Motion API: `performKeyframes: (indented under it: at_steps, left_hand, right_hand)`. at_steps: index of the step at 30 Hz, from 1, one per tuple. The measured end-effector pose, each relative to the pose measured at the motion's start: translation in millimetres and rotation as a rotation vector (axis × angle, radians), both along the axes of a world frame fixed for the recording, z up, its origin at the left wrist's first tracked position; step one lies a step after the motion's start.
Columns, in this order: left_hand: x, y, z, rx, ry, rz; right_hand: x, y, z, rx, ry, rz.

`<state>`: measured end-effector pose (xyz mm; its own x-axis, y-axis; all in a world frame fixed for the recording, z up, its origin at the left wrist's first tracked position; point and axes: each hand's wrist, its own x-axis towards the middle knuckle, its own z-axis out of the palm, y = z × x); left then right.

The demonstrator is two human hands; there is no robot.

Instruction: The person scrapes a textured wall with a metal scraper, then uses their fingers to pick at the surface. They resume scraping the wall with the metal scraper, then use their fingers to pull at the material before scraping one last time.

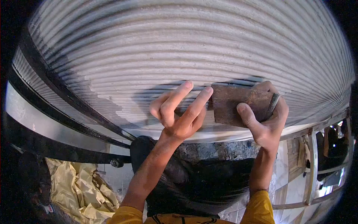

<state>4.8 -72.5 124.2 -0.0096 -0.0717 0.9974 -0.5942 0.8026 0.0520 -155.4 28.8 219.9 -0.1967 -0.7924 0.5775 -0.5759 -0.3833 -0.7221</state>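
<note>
While the right hand (pixel 266 125) is clamped on a rust-brown block (pixel 238 106), thumb across its front and fingers wrapped behind its far edge, the block lies flat against the corrugated shutter (pixel 186 44) low on its ribs; whether it is an abrasive pad or a metal scraper I cannot tell. Just to its left the left hand (pixel 179 115) holds nothing; its first two fingers (pixel 184 91) are stretched out and spread apart, tips on or very near the ribs, the other fingers curled into the palm; one fingertip is almost touching the block's left edge.

As for progress, a paler, whiter patch covers the lower ribs to the left of the left hand, and it looks to me like the part already worked; the ribs above and to the right are a duller, streaked grey, with dark smudges toward the upper left, so by my reading most of the surface is left to do, and the block sits at the border between the two.

Beside the shutter a dark frame rail (pixel 56 89) runs down the left, with a bolt (pixel 115 163) near its foot; below lie a crumpled yellow sheet (pixel 80 186) and a black bundle (pixel 201 186); a metal grille (pixel 311 168) stands at the right; yellow sleeves (pixel 261 209) show at the bottom edge.
</note>
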Motion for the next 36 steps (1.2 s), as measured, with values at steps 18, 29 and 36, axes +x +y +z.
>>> performKeyframes:
  at_steps: [18,29,36]
  left_hand:
    - [0.3,0.6,-0.1,-0.001,-0.024,0.036]
    - [-0.4,-6.2,-8.9,-0.034,0.071,-0.123]
    - [0.7,-2.0,-4.2,-0.021,-0.01,0.011]
  right_hand:
    - [-3.7,-2.2,-5.3,-0.021,-0.008,-0.004]
    - [-5.8,3.2,2.1,-0.036,0.086,0.046]
    - [-4.6,3.0,13.9,0.027,0.114,-0.023]
